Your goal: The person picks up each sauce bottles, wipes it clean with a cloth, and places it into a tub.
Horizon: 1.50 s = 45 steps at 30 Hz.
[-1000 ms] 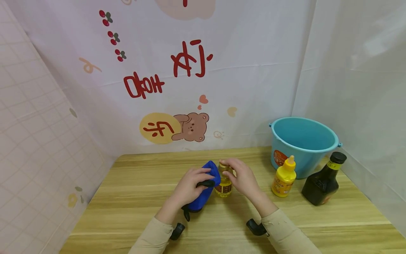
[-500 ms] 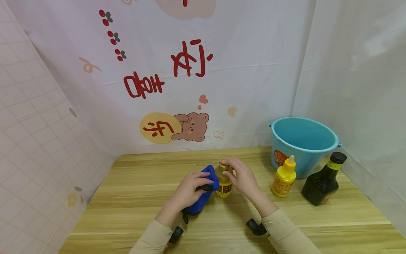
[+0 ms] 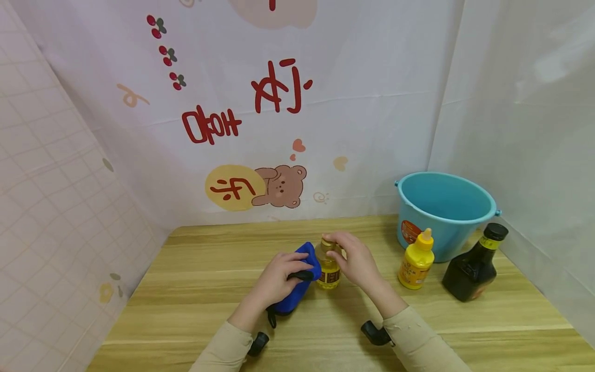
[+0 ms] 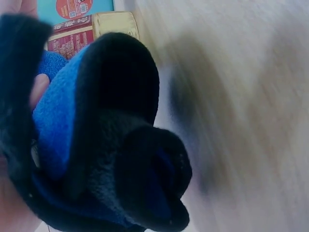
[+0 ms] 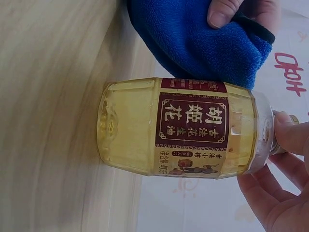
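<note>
A blue towel point(image 3: 293, 302) with black edging is bunched in my left hand point(image 3: 277, 278), its fingers on top and its loose end hanging toward me. The towel lies against the left side of an oil bottle point(image 3: 329, 278), which stands upright on the table. In the right wrist view the towel point(image 5: 193, 43) touches the bottle point(image 5: 193, 121) beside its dark red label. My right hand point(image 3: 357, 261) grips the bottle by its gold cap and neck. Folds of the towel point(image 4: 58, 116) hide most of the left hand in the left wrist view.
On the right of the wooden table point(image 3: 209, 258) stands a light blue bucket point(image 3: 446, 227). Before it are a yellow squeeze bottle point(image 3: 415, 263) and a dark sauce bottle point(image 3: 471, 271) with a black cap. A printed white sheet point(image 3: 362, 113) hangs behind the table.
My left hand and the towel have slid slightly down the bottle's side, toward me, showing more of its shoulder. The right hand has held its place on the cap.
</note>
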### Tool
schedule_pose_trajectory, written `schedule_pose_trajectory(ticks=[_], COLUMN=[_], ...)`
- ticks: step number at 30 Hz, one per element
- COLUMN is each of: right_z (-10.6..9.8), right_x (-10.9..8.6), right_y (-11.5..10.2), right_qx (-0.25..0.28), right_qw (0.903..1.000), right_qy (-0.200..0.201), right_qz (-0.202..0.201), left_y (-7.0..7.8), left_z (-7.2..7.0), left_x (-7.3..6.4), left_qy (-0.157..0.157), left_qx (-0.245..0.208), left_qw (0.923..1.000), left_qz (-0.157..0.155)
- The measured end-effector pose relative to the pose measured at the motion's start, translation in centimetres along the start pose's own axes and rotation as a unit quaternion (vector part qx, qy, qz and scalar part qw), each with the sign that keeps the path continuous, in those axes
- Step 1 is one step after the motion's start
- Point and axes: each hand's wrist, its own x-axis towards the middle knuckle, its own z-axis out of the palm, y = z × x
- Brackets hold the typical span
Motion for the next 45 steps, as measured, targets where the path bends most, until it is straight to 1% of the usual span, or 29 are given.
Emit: schedule_pose_trajectory(ticks=[6, 9, 12, 15, 20, 23, 28, 31, 35, 39, 45], right_z=[0.0, 0.0, 0.0, 0.1, 0.2, 0.2, 0.2, 0.2, 0.3, 0.2, 0.2], right_x=[0.0, 0.0, 0.0, -0.1, -0.1, -0.2, -0.2, -0.2, -0.1, -0.2, -0.2], right_y=[-0.1, -0.1, 0.0, 0.0, 0.1, 0.1, 0.2, 0.2, 0.2, 0.1, 0.1], right_qx=[-0.002, -0.003, -0.002, -0.002, 0.0, 0.002, 0.002, 0.002, 0.004, 0.006, 0.013], right_qw=[1.0, 1.0, 1.0, 1.0, 1.0, 1.0, 1.0, 1.0, 1.0, 0.9999, 0.9999], right_qy=[0.0, -0.001, -0.001, 0.0, 0.001, 0.002, 0.004, 0.002, 0.003, 0.004, 0.002], right_qz=[0.003, 0.005, 0.007, 0.006, 0.004, 0.004, 0.006, 0.007, 0.008, 0.009, 0.005], left_y=[0.0, -0.1, -0.2, -0.4, -0.7, -0.9, -0.9, -0.8, -0.7, -0.7, -1.3], left_z=[0.1, 0.2, 0.4, 0.7, 1.5, 1.7, 1.6, 1.6, 1.4, 1.3, 1.2], left_x=[0.0, -0.1, -0.3, -0.5, -0.5, -0.3, 0.2, 0.4, 0.6, 0.5, 0.1], left_qy=[0.002, -0.004, -0.018, -0.038, -0.073, -0.081, -0.098, -0.112, -0.122, -0.124, -0.123], left_qx=[0.006, 0.011, 0.021, 0.038, 0.067, 0.068, 0.071, 0.083, 0.091, 0.084, 0.066], left_qw=[1.0, 0.9999, 0.9996, 0.9986, 0.995, 0.9942, 0.9921, 0.9898, 0.9881, 0.9886, 0.9902], left_qz=[0.005, 0.005, 0.002, -0.001, 0.013, 0.021, 0.032, 0.029, 0.018, 0.013, 0.002])
